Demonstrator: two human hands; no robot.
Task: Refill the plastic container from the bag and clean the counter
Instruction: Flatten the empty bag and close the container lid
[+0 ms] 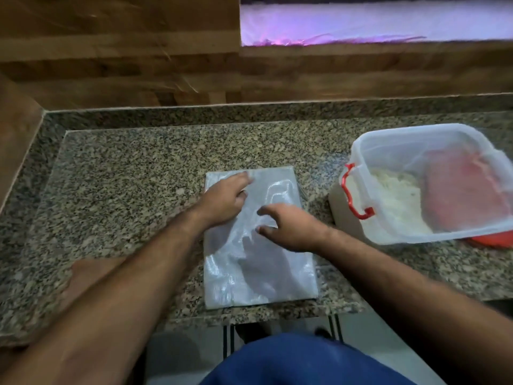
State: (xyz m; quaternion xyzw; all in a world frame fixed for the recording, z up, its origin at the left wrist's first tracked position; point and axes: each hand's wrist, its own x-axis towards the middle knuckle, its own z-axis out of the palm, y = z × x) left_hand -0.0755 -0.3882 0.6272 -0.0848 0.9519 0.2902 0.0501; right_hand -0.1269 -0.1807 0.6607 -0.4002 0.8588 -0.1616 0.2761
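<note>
A flat, empty-looking translucent white bag (261, 273) lies on the granite counter (125, 176) in the middle. My left hand (224, 198) rests palm down on its upper left part, fingers spread toward the far edge. My right hand (288, 226) presses on the bag's middle, fingers apart and pointing left. To the right stands a clear plastic container (369, 151) with red latches (352, 193), open, holding a heap of white grain (397, 198) on its left side.
A red lid (494, 240) peeks out under the container's near right corner. A wooden wall panel (138, 65) backs the counter, with a lit opening (374, 20) at upper right. The counter's front edge runs just below the bag.
</note>
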